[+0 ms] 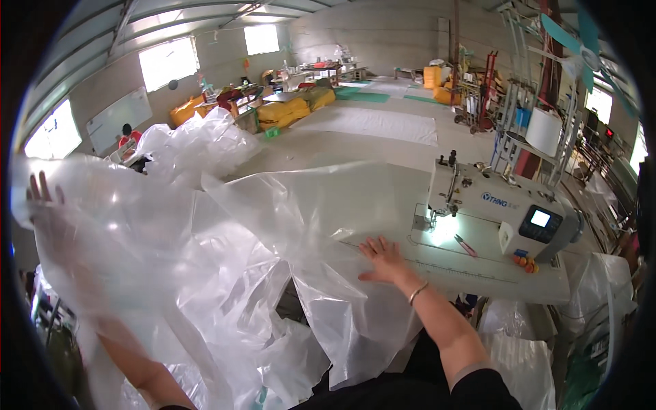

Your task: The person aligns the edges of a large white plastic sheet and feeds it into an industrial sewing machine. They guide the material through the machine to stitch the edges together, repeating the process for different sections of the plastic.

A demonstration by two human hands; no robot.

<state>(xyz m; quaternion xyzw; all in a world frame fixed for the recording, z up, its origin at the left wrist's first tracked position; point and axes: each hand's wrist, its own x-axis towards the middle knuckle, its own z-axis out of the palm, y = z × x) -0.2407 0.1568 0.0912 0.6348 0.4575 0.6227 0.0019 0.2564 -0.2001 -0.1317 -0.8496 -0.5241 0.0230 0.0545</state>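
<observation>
- Clear bags [519, 362] hang or lie below the right end of the table [478, 273]. They look crumpled, and I cannot tell what is in them.
- Fat yellow sacks [283, 113] lie far back on the floor. What fills them does not show.
- A big, thin, clear plastic sheet [232, 239] covers the left part of the table. It hangs down over the near edge in lots of folds, close to the person's body.
- A heap of clear plastic [198, 147] sits behind the sheet, on the far left side.
- Pale table top shows between the sheet and the white sewing machine [502, 198]. The machine stands near the right end, and its lamp shines by the needle.
- Small red-handled snips [465, 244] lie on the table in front of the machine, well apart from both hands.
- The left hand [49, 208] is up high at the far left, behind the see-through sheet. Its fingers are straight and apart. I cannot tell how firmly it touches the plastic.
- The right hand [387, 262] is palm down near the front of the table, at the sheet's right part. Its fingers are spread wide, gripping nothing.
</observation>
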